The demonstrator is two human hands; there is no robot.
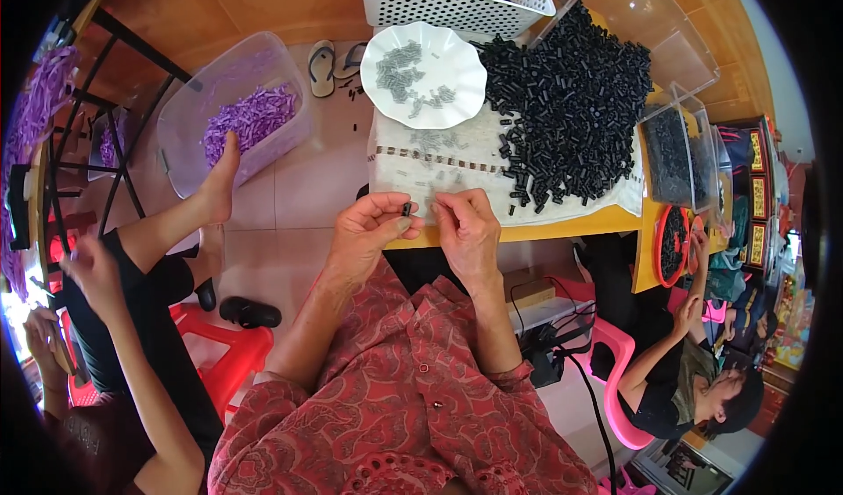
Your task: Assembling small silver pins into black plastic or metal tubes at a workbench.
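Just in front of the table's near edge, my left hand (362, 238) pinches a small black tube-shaped piece (407, 209) between thumb and fingers. Close beside it, my right hand (471, 238) is closed in a pinch; whatever it may hold is too small to make out. Beyond my hands, a white cloth (391, 172) covers the table, with small clear pieces (435, 141) scattered on it. Many more clear pieces (398, 75) lie in a scalloped white plate (461, 78). A large heap of black tube pieces (569, 100) spreads over the right side of the cloth.
Behind the plate stands a perforated white basket (443, 12) of black pieces. A clear bin (702, 157) and a red bowl (662, 247) are at right, near a seated person (672, 381). At left, another person's leg (171, 223) reaches toward a tub (184, 126) of purple pieces.
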